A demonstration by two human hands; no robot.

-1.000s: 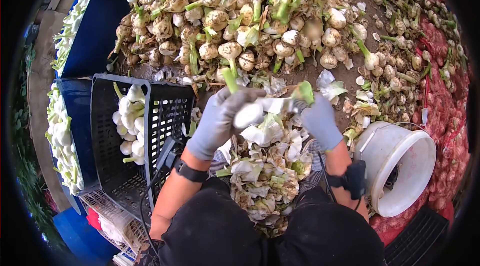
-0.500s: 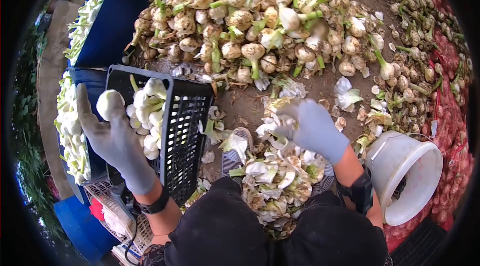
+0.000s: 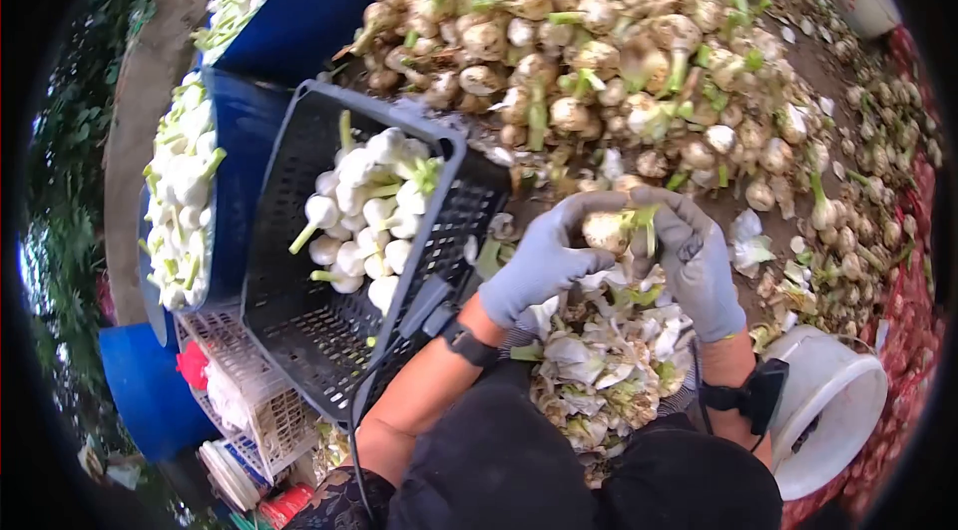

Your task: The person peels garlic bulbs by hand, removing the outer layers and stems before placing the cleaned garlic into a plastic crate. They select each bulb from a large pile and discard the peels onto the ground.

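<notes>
My left hand, in a grey glove, has its fingers closed around a soil-stained garlic bulb with a short green stem. Close against it, my gloved right hand pinches at the stem side of the same bulb. Both hands are above a heap of peeled garlic skins lying between my feet. To the left, a tilted black crate holds several clean white garlic bulbs. Just beyond my hands lies a large pile of dirty garlic.
Blue tubs filled with white garlic stand beyond the crate. A white bucket is by my right forearm, near red mesh sacks. At lower left are a pale slatted basket and a blue barrel.
The white bulb has left my left hand, which moved from over the crate to the middle. Both hands now meet at a dirty bulb. The view has shifted left.
</notes>
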